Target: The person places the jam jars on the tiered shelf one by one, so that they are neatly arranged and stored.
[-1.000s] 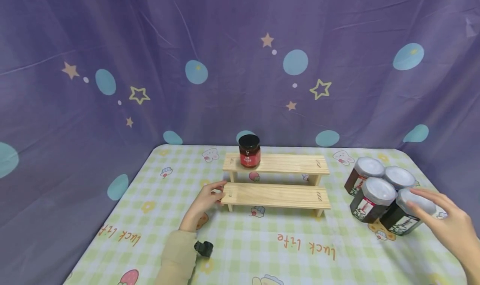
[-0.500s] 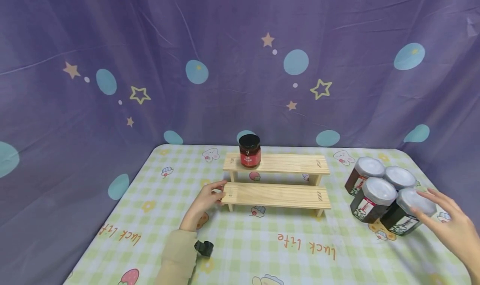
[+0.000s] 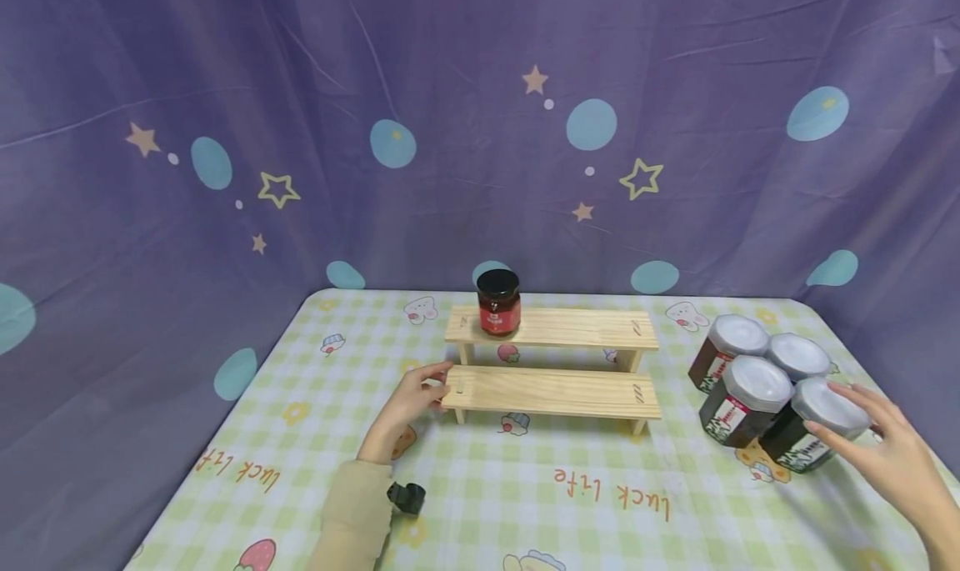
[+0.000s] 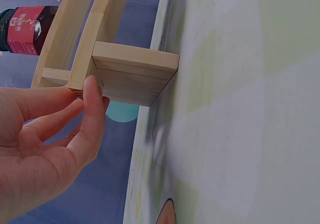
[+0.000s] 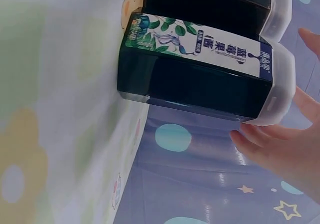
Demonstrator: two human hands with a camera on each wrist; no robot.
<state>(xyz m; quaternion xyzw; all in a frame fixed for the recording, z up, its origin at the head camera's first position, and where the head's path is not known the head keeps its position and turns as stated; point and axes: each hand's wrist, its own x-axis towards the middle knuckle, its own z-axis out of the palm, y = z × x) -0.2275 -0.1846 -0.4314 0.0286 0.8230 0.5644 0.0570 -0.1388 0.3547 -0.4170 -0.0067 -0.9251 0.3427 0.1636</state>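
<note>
My left hand (image 3: 411, 403) pinches the left end of the lower board of a two-step wooden shelf (image 3: 555, 390). In the left wrist view, thumb and fingers (image 4: 91, 109) meet at the board's corner. A small dark-lidded jar with a red label (image 3: 500, 313) stands on the upper step's left part. At the right, my right hand (image 3: 892, 454) is spread about the whitish lid of the nearest dark jam jar (image 3: 798, 439). The right wrist view shows this jar (image 5: 195, 79) upright on the table, with fingertips (image 5: 245, 134) right at its lid and the fingers loosely bent.
Several more jars with pale lids stand close against it: a front-left jar (image 3: 742, 400), a back-left jar (image 3: 723, 350) and a back-right jar (image 3: 798, 356). A black object (image 3: 407, 498) is by the left sleeve. A checked cloth (image 3: 480, 513) covers the table; a purple curtain (image 3: 465, 212) hangs behind.
My right hand shifts slightly off the jar lid, then comes back in at its right side, a little lower. My left hand, the shelf and the jars stay put.
</note>
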